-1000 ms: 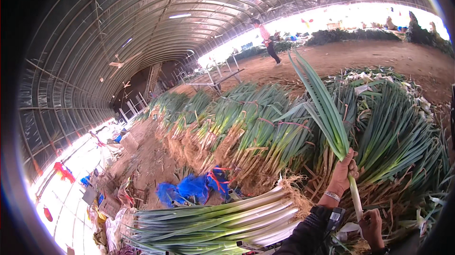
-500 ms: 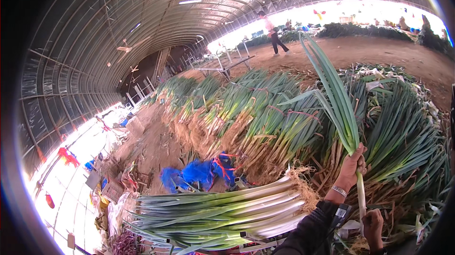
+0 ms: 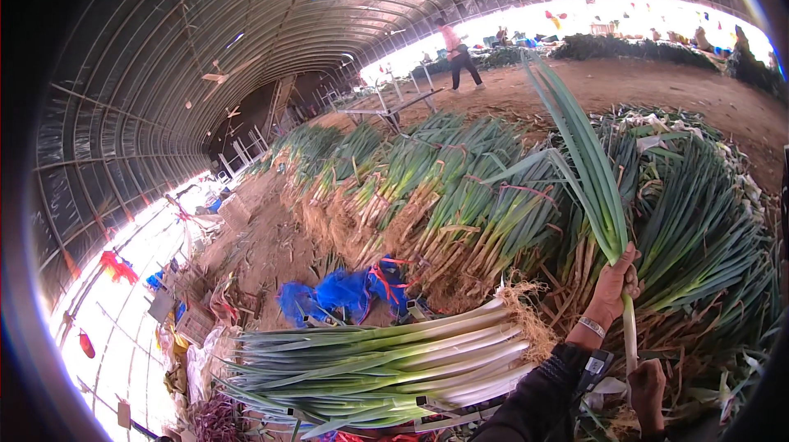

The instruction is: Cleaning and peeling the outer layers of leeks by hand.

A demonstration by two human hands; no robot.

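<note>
My left hand, with a band at the wrist, is closed round a large green onion where its leaves meet the white stalk. The onion stands upright, leaves up. Lower down, my right hand is closed at the bottom of the same stalk; its fingertips and the root end are partly hidden. Left of my forearm, a row of clean green onions lies on a metal rack, white ends and roots to the right.
Bundles of untrimmed green onions stretch away across the ground, with another heap at the right. Blue netting lies beyond the rack. A metal frame cart stands farther back, and a person walks behind it.
The person in the background has walked to the left. My hands and the green onion have barely shifted, and both hands keep their hold.
</note>
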